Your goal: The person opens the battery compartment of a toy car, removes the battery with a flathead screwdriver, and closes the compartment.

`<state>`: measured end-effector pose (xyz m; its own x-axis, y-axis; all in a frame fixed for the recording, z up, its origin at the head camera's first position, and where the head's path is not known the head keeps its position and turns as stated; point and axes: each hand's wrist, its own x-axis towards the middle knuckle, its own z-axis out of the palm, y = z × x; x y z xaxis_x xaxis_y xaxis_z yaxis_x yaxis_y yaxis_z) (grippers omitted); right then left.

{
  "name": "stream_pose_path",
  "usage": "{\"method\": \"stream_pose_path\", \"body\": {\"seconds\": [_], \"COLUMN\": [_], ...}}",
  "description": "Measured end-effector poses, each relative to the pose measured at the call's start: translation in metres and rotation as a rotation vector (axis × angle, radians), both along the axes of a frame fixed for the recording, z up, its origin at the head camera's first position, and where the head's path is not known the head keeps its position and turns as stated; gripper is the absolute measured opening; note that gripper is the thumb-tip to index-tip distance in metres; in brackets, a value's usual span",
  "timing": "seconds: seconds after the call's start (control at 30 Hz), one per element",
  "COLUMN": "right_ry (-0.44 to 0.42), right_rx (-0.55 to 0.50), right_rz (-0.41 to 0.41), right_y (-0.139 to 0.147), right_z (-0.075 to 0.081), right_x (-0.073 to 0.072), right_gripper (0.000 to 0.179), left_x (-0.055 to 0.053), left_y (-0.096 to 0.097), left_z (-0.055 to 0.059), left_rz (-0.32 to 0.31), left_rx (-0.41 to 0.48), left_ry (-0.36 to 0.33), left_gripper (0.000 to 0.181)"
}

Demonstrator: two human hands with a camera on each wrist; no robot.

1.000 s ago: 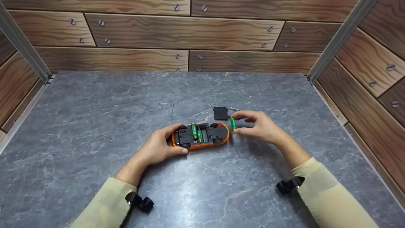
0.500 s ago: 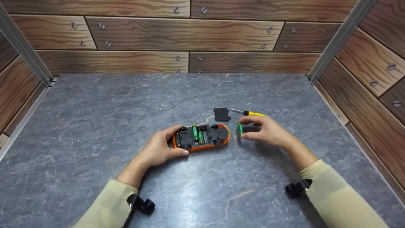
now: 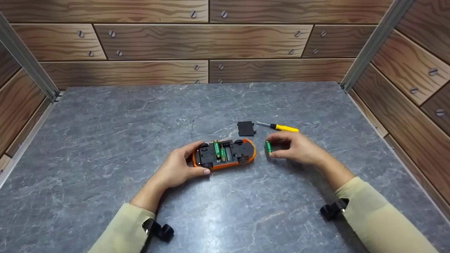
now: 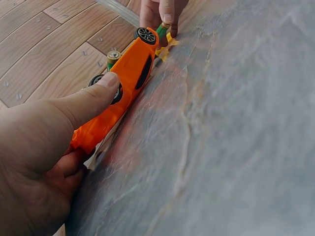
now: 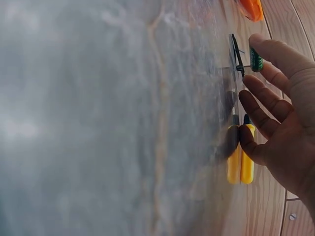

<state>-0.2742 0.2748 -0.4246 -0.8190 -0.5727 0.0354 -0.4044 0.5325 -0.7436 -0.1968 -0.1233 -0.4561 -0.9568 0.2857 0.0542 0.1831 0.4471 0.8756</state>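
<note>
An orange toy car (image 3: 204, 155) lies upside down on the grey table, its black underside up and battery compartment uncovered. My left hand (image 3: 175, 168) grips its left end, thumb on the near side and fingers on the far side. Inside the compartment are two green batteries (image 3: 216, 150); in the left wrist view one battery (image 4: 113, 58) pokes up above the car's underside. To the right of the car, my right hand (image 3: 299, 149) pinches another green battery (image 3: 268, 147) by its ends between thumb and finger. The right wrist view shows that battery (image 5: 256, 59) with the other fingers spread loosely.
A black battery cover (image 3: 245, 129) lies just beyond the car's right end. Beside it is a screwdriver (image 3: 286, 128) with a yellow handle, right behind my right hand. A thin dark wire (image 3: 192, 128) rises past the car's far side. Wood-patterned walls (image 3: 204, 42) enclose the table.
My right hand has moved rightward, away from the car, with the battery in its fingers, bringing the screwdriver's yellow handle into view. The left hand and car stay in place.
</note>
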Motion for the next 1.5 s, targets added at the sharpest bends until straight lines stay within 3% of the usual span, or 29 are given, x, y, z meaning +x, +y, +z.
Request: {"method": "stream_pose_path", "body": {"seconds": [0.93, 1.5], "right_ry": [0.071, 0.031], "right_rx": [0.080, 0.103], "right_rz": [0.035, -0.003], "right_y": [-0.0025, -0.0025], "right_z": [-0.0068, -0.0056], "right_x": [-0.0058, -0.0036], "right_gripper": [0.047, 0.055], "left_x": [0.0007, 0.0000], "left_y": [0.0000, -0.0001], "left_z": [-0.0005, -0.0005], "left_rz": [-0.002, 0.015], "left_rx": [0.027, -0.011], "left_ry": [0.022, 0.015], "left_gripper": [0.093, 0.095]}}
